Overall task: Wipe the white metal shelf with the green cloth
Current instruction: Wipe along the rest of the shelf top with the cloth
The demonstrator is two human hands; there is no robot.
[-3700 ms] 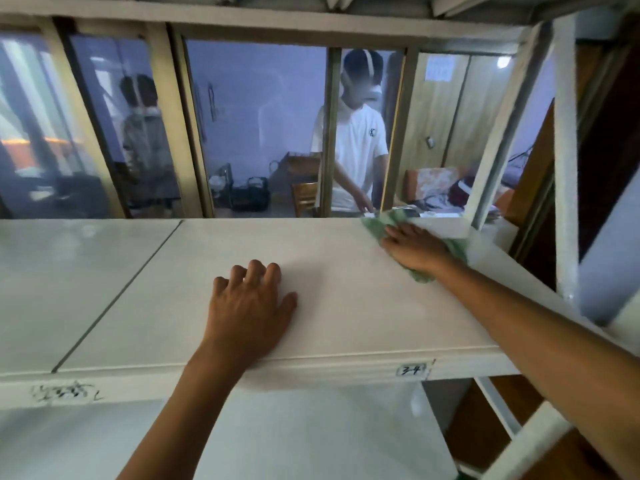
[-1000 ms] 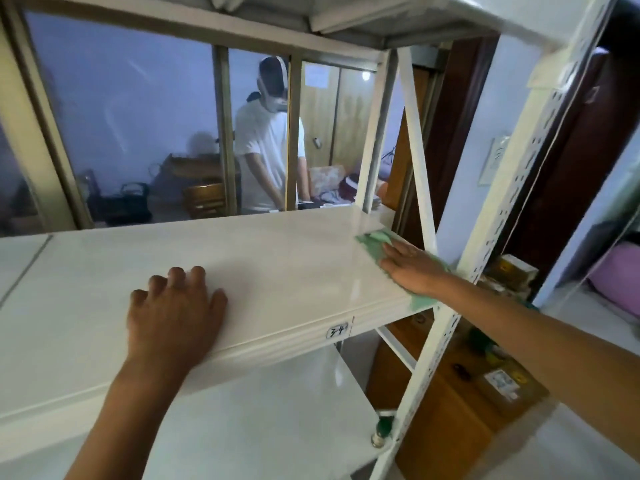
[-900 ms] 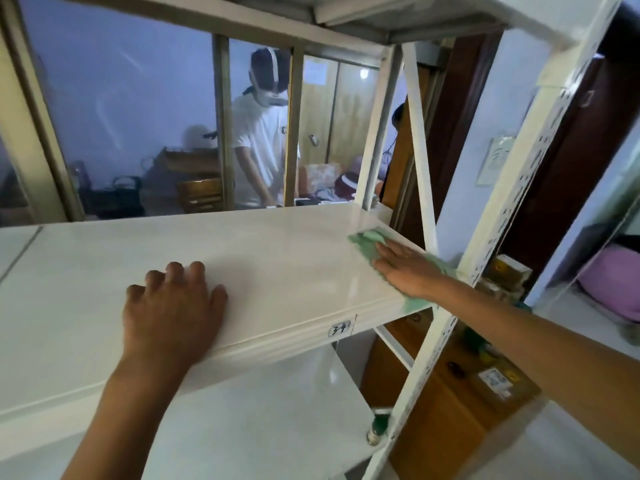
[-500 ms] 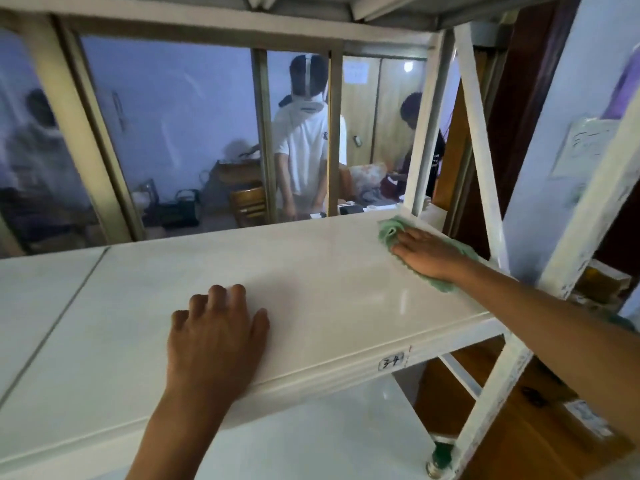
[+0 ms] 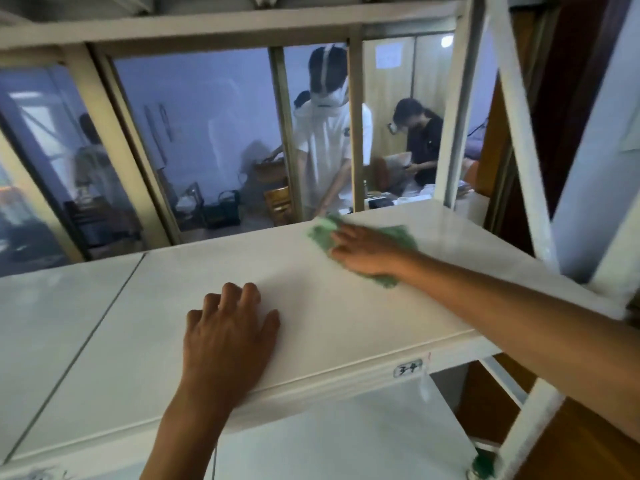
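Note:
The white metal shelf [image 5: 346, 306] spans the view at chest height, with a seam at its left. My right hand [image 5: 367, 252] presses flat on the green cloth [image 5: 322, 235], which lies crumpled on the shelf's far right part near the back edge; cloth shows on both sides of the hand. My left hand [image 5: 230, 334] rests palm down, fingers apart, on the shelf near its front edge, holding nothing.
White uprights and a diagonal brace [image 5: 519, 133] stand at the shelf's right end. A lower shelf [image 5: 346, 438] lies beneath. Behind, a window frame [image 5: 287, 133] shows two people in another room. A small label [image 5: 408, 368] is on the front lip.
My right hand has slid the green cloth leftward along the back of the shelf, away from the right upright. My left hand stays planted. The view has swung back to the left.

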